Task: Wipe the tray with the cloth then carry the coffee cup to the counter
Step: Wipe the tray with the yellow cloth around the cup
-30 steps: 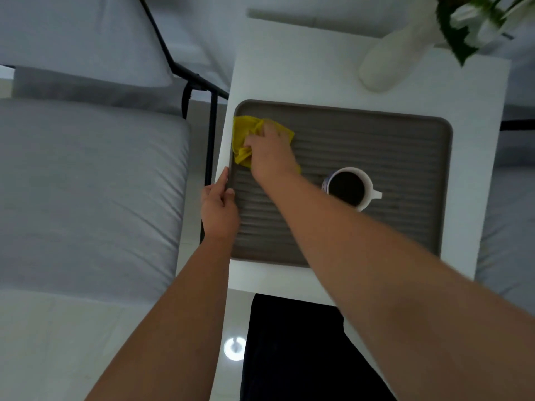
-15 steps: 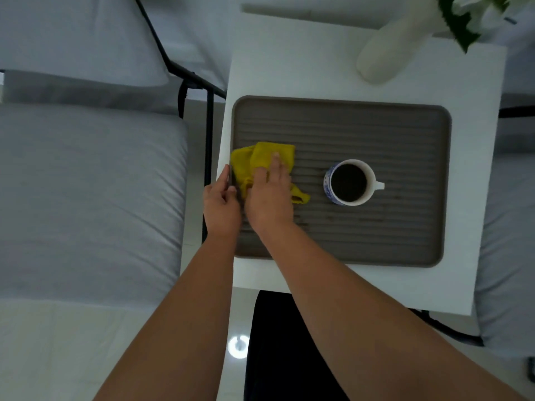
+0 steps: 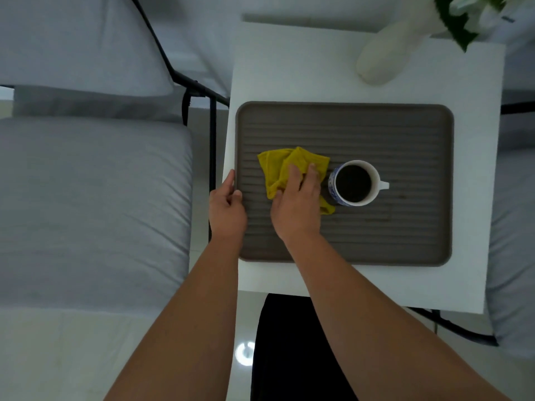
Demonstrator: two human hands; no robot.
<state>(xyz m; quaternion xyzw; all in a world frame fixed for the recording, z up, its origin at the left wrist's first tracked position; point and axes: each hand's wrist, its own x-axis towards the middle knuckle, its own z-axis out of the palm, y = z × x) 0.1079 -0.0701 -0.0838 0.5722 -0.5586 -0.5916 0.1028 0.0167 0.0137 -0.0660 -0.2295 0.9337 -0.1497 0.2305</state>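
Note:
A grey ribbed tray [image 3: 405, 134] lies on a small white table [image 3: 289, 68]. On the tray stands a blue-and-white coffee cup [image 3: 354, 183], full of dark coffee, its handle pointing right. A crumpled yellow cloth [image 3: 279, 166] lies on the tray just left of the cup. My right hand [image 3: 296, 204] presses down on the cloth with its fingers spread flat, close to the cup's left side. My left hand [image 3: 227, 208] grips the tray's left rim, thumb on top.
A white vase [image 3: 385, 57] with green leaves stands at the table's back right. A grey sofa cushion [image 3: 86, 198] and a black metal frame [image 3: 212, 140] sit left of the table. Another grey cushion [image 3: 512, 227] is on the right.
My right hand has slid the cloth from the tray's back-left corner toward me and then right, up to the cup. My left hand stays on the left rim.

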